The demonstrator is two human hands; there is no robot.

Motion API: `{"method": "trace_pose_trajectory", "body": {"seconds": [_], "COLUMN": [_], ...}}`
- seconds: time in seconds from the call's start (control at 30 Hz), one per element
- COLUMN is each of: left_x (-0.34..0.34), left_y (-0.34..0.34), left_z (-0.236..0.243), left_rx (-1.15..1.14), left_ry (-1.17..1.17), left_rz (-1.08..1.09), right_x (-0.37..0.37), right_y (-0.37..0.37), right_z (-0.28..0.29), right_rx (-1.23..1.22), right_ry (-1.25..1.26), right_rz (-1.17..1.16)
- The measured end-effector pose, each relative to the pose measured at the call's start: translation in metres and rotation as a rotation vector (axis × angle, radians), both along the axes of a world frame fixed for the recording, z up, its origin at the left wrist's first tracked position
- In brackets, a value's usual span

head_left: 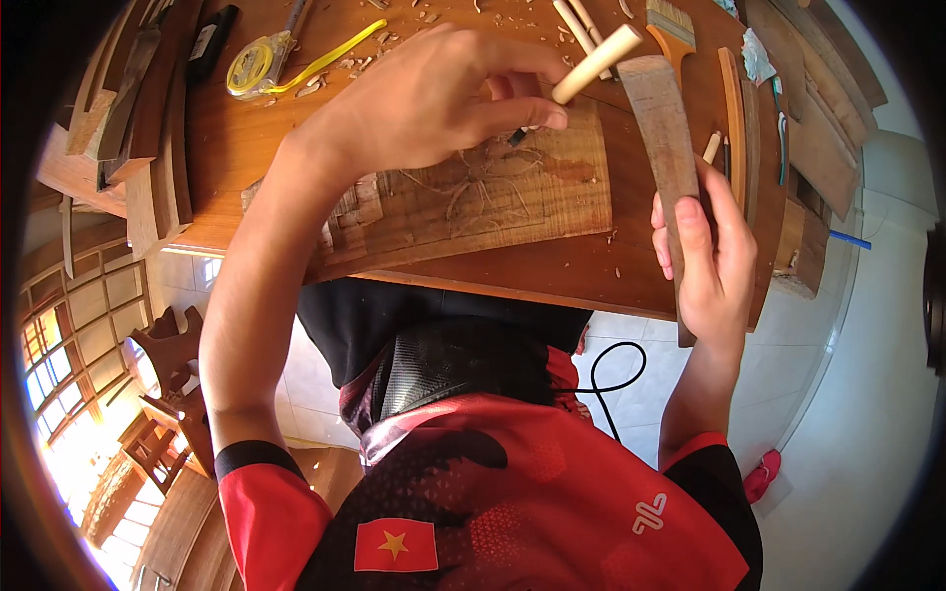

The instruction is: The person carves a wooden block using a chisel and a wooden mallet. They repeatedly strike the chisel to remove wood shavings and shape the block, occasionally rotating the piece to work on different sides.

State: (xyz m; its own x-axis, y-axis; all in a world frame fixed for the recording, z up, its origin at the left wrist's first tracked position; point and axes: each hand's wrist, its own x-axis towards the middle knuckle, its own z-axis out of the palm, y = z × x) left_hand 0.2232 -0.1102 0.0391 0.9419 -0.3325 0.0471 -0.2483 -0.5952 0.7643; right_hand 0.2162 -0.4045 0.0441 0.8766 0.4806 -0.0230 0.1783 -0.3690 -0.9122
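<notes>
My left hand (458, 98) is closed on a chisel with a pale round wooden handle (597, 63); its short dark tip (518, 135) points down at the carved wooden board (552, 202). The board lies near the table's front edge, with branching carved lines across it and some rougher, blockier wood at its left part, partly behind my left forearm. My right hand (705, 256) is wrapped round a long, flat, worn wooden bar (658, 128), held upright at the right of the board, its top end just below and right of the chisel handle.
The wooden table (217, 177) carries a yellow tape measure (251, 71), a paintbrush (670, 34), other wooden-handled tools (574, 25), wood shavings, and stacked planks (148, 108) along both sides. A black cable (618, 347) loops below the table over a tiled floor; wooden furniture (172, 384) stands lower left.
</notes>
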Motion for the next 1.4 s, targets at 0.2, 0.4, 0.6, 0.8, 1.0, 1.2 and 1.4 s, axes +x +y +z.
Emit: {"method": "trace_pose_trajectory", "body": {"seconds": [0.2,0.4,0.6,0.8,1.0,1.2,1.4], "left_x": [0.015,0.022,0.023,0.017,0.014,0.008,0.008], "left_y": [-0.003,-0.007,-0.008,0.022,0.013,0.014,0.001], "left_z": [0.004,0.002,-0.006,0.005,-0.007,-0.005,-0.007], "left_rx": [-0.114,-0.168,-0.157,-0.292,-0.261,-0.423,-0.219], "left_ry": [0.011,0.072,0.016,0.226,0.022,0.19,0.171], "left_rz": [-0.148,-0.158,-0.164,-0.043,-0.081,0.033,-0.034], "right_x": [0.0,-0.002,-0.005,-0.007,-0.007,-0.007,-0.01], "right_y": [-0.011,-0.014,-0.019,-0.019,-0.017,-0.023,-0.019], "right_z": [-0.005,-0.006,-0.01,-0.004,-0.006,-0.01,-0.011], "right_rx": [-0.003,0.089,0.166,0.234,0.239,0.226,0.173], "right_ry": [0.018,0.036,0.025,0.012,0.043,0.047,0.037], "right_rz": [-0.047,-0.144,-0.146,-0.061,-0.062,-0.053,-0.048]}}
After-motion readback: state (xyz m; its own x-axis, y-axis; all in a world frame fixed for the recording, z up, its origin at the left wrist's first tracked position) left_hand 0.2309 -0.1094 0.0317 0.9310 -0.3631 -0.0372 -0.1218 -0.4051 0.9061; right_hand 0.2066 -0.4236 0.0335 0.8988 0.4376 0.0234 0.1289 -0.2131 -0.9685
